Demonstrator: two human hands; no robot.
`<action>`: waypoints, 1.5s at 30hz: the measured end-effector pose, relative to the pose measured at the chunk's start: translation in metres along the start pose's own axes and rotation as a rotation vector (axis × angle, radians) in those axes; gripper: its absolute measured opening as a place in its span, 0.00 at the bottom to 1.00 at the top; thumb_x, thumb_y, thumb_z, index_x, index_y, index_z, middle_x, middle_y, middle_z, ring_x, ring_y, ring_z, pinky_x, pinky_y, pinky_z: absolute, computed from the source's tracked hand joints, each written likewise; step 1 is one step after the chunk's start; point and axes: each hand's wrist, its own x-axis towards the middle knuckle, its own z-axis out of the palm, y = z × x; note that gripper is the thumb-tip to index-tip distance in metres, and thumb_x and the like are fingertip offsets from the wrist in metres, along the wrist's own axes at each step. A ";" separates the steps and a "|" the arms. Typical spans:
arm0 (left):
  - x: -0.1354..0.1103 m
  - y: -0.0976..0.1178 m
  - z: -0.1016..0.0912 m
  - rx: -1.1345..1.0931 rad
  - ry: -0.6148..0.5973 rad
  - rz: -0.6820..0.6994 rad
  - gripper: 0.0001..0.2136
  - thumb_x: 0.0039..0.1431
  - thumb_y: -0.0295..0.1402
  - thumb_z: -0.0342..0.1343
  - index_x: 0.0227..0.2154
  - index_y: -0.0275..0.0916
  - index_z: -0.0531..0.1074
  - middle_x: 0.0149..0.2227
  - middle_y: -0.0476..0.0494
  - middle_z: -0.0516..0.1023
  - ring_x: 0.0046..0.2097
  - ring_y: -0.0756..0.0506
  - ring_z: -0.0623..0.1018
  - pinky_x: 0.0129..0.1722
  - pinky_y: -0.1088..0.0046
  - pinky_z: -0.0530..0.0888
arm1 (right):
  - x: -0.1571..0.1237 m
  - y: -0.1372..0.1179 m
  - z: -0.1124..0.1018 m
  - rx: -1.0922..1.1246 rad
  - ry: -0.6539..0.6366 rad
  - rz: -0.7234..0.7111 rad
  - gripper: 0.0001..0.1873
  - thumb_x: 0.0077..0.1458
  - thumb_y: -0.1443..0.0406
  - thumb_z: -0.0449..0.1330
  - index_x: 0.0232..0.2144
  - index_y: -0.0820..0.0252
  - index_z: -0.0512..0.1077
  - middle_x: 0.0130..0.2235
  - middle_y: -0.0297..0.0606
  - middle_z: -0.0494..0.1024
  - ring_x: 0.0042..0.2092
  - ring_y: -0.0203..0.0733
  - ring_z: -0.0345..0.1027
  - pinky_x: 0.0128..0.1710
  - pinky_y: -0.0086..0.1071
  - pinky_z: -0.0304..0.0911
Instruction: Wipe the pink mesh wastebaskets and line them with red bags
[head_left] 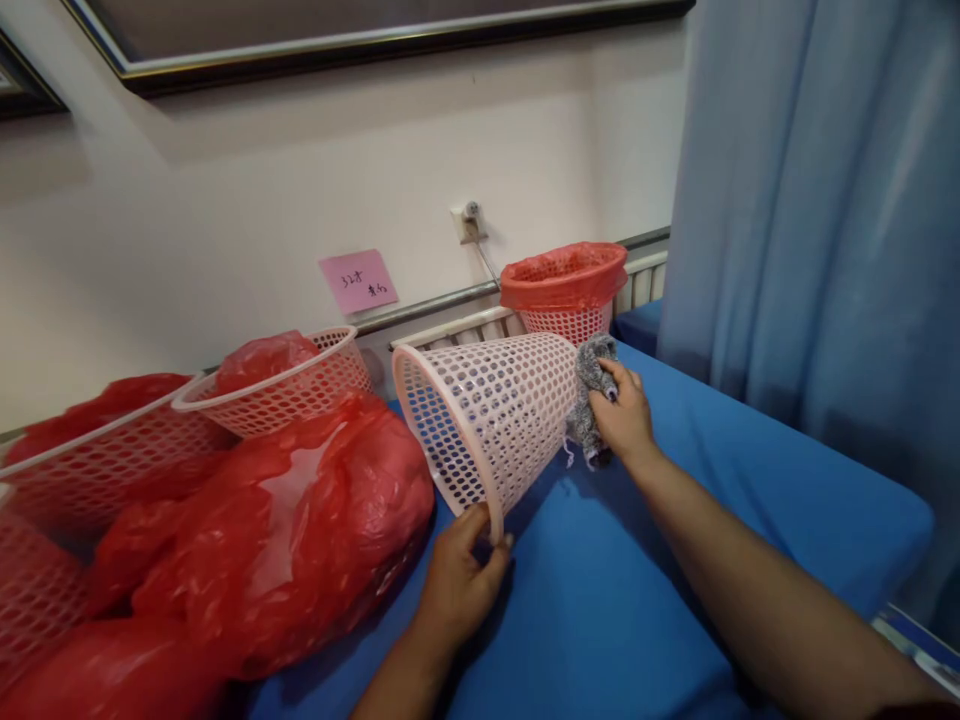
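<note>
In the head view, the left hand (pixel 459 578) has its fingers closed on the rim of a pink basket (pixel 517 405), gripping the lower edge of its mouth. The basket is tipped on its side above the blue bed (pixel 600 610), its mouth facing left and its base facing right; whether it rests on the bed or is held just clear cannot be told. The right hand (pixel 626 415) is at the base end, its fingers bent and bunched on a gray cloth (pixel 589 400), which lies against the base with a loose end hanging down.

Left of the basket, a heap of red bags (pixel 322 530) lies on the bed, just beside the mouth. Behind the heap stand more baskets (pixel 304 400), with red plastic inside, and another is cut off at the left edge. Beyond the tipped basket, near the wall, stands a lined basket (pixel 568 324), upright, a red bag folded over its rim. A radiator (pixel 461 330) runs along the wall, below a pink note (pixel 358 282) and a socket (pixel 468 226). A blue curtain (pixel 810 200) hangs on the right.
</note>
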 end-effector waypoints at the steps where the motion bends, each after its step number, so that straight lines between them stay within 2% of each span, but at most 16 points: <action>1: -0.001 -0.001 0.001 0.049 -0.038 0.005 0.07 0.58 0.34 0.58 0.35 0.39 0.79 0.34 0.43 0.82 0.41 0.39 0.82 0.47 0.60 0.79 | -0.001 -0.002 -0.001 -0.005 -0.020 -0.036 0.26 0.51 0.66 0.57 0.54 0.57 0.73 0.53 0.46 0.72 0.57 0.55 0.70 0.63 0.57 0.62; 7: 0.000 -0.007 0.002 0.153 -0.094 0.013 0.09 0.55 0.27 0.52 0.36 0.38 0.76 0.36 0.42 0.81 0.41 0.40 0.81 0.46 0.61 0.78 | -0.062 -0.062 -0.017 0.166 -0.412 -0.805 0.31 0.56 0.67 0.58 0.63 0.52 0.66 0.65 0.47 0.61 0.64 0.54 0.62 0.62 0.51 0.65; 10: 0.002 -0.010 0.001 0.143 -0.103 0.031 0.12 0.56 0.26 0.52 0.40 0.39 0.77 0.40 0.40 0.82 0.43 0.39 0.81 0.46 0.61 0.79 | -0.078 -0.074 -0.018 0.258 -0.458 -0.950 0.31 0.56 0.66 0.58 0.62 0.52 0.66 0.64 0.46 0.63 0.61 0.52 0.66 0.58 0.47 0.69; 12: 0.002 -0.014 0.001 0.166 -0.099 0.032 0.13 0.57 0.26 0.51 0.42 0.39 0.77 0.40 0.40 0.82 0.44 0.39 0.82 0.47 0.60 0.79 | -0.068 -0.063 -0.014 0.209 -0.369 -0.812 0.30 0.55 0.67 0.58 0.61 0.52 0.67 0.63 0.47 0.64 0.62 0.53 0.65 0.60 0.49 0.68; 17: 0.002 -0.021 0.002 0.227 -0.110 0.010 0.14 0.56 0.24 0.51 0.42 0.40 0.78 0.36 0.41 0.82 0.44 0.38 0.82 0.48 0.58 0.79 | -0.003 -0.002 -0.001 -0.017 -0.048 -0.033 0.29 0.49 0.67 0.57 0.55 0.57 0.74 0.55 0.48 0.72 0.57 0.56 0.70 0.62 0.55 0.64; 19: 0.002 -0.021 0.002 0.246 -0.139 0.006 0.16 0.55 0.24 0.51 0.43 0.40 0.78 0.41 0.39 0.83 0.46 0.37 0.82 0.48 0.56 0.79 | 0.013 0.011 -0.001 -0.028 0.006 0.150 0.28 0.47 0.66 0.57 0.53 0.59 0.75 0.50 0.48 0.75 0.54 0.56 0.71 0.61 0.57 0.64; 21: 0.003 -0.022 0.003 0.263 -0.147 -0.015 0.17 0.55 0.23 0.51 0.45 0.40 0.78 0.43 0.38 0.83 0.47 0.36 0.82 0.49 0.54 0.79 | 0.010 0.008 -0.003 -0.016 0.004 0.079 0.28 0.48 0.66 0.57 0.53 0.60 0.74 0.53 0.49 0.74 0.56 0.57 0.70 0.62 0.57 0.63; 25: 0.005 -0.021 0.005 0.185 -0.118 -0.001 0.20 0.56 0.24 0.52 0.50 0.41 0.77 0.50 0.37 0.82 0.52 0.35 0.81 0.54 0.52 0.77 | -0.034 -0.036 -0.011 0.105 -0.239 -0.559 0.28 0.53 0.68 0.58 0.57 0.55 0.71 0.64 0.49 0.64 0.64 0.55 0.63 0.64 0.52 0.62; 27: 0.005 -0.019 0.005 0.053 -0.078 -0.002 0.17 0.59 0.29 0.54 0.50 0.39 0.78 0.50 0.37 0.83 0.51 0.36 0.81 0.54 0.54 0.77 | -0.057 -0.058 -0.014 0.190 -0.397 -0.783 0.29 0.54 0.67 0.60 0.58 0.54 0.70 0.64 0.48 0.64 0.62 0.54 0.65 0.61 0.49 0.66; 30: 0.004 -0.015 0.004 -0.159 0.067 -0.078 0.14 0.63 0.39 0.57 0.42 0.35 0.79 0.40 0.39 0.85 0.42 0.38 0.83 0.47 0.59 0.80 | -0.076 -0.072 -0.015 0.247 -0.544 -0.909 0.27 0.54 0.66 0.61 0.57 0.55 0.71 0.60 0.47 0.68 0.56 0.51 0.69 0.54 0.45 0.71; 32: 0.002 -0.013 0.002 -0.239 0.154 -0.119 0.17 0.64 0.44 0.57 0.42 0.35 0.80 0.41 0.39 0.85 0.43 0.38 0.83 0.47 0.60 0.80 | -0.076 -0.067 -0.011 0.244 -0.547 -0.889 0.26 0.53 0.66 0.61 0.56 0.55 0.72 0.60 0.47 0.68 0.55 0.51 0.70 0.54 0.45 0.72; 34: 0.002 -0.011 0.001 -0.269 0.164 -0.120 0.19 0.65 0.45 0.56 0.47 0.36 0.80 0.47 0.38 0.84 0.49 0.37 0.82 0.53 0.58 0.78 | -0.066 -0.054 -0.007 0.214 -0.445 -0.774 0.27 0.52 0.68 0.60 0.56 0.56 0.72 0.61 0.48 0.68 0.59 0.52 0.68 0.58 0.47 0.69; 38: 0.002 -0.011 0.002 -0.189 0.040 -0.043 0.18 0.65 0.42 0.56 0.51 0.38 0.79 0.52 0.37 0.83 0.57 0.35 0.79 0.61 0.52 0.73 | -0.028 -0.015 0.004 0.083 -0.103 -0.283 0.26 0.51 0.68 0.57 0.54 0.56 0.74 0.58 0.48 0.70 0.61 0.53 0.67 0.64 0.52 0.63; 41: 0.001 -0.013 0.006 -0.051 -0.072 0.032 0.13 0.64 0.40 0.57 0.45 0.38 0.80 0.45 0.38 0.84 0.53 0.36 0.81 0.56 0.54 0.76 | -0.005 0.006 0.008 0.029 0.009 0.036 0.27 0.49 0.67 0.57 0.53 0.61 0.75 0.52 0.49 0.73 0.56 0.54 0.70 0.63 0.54 0.63; 43: 0.002 -0.015 0.008 0.034 -0.131 0.063 0.11 0.63 0.38 0.57 0.40 0.38 0.80 0.41 0.38 0.83 0.48 0.37 0.82 0.51 0.57 0.78 | -0.006 0.004 0.007 0.013 -0.008 0.018 0.27 0.49 0.66 0.57 0.53 0.61 0.74 0.54 0.50 0.72 0.58 0.56 0.69 0.63 0.55 0.62; 45: 0.002 -0.016 0.010 0.085 -0.147 0.077 0.10 0.63 0.37 0.56 0.41 0.39 0.79 0.41 0.38 0.83 0.46 0.38 0.81 0.51 0.59 0.78 | -0.020 -0.012 0.001 0.027 -0.086 -0.213 0.27 0.51 0.67 0.57 0.55 0.58 0.73 0.59 0.50 0.69 0.62 0.56 0.66 0.64 0.54 0.61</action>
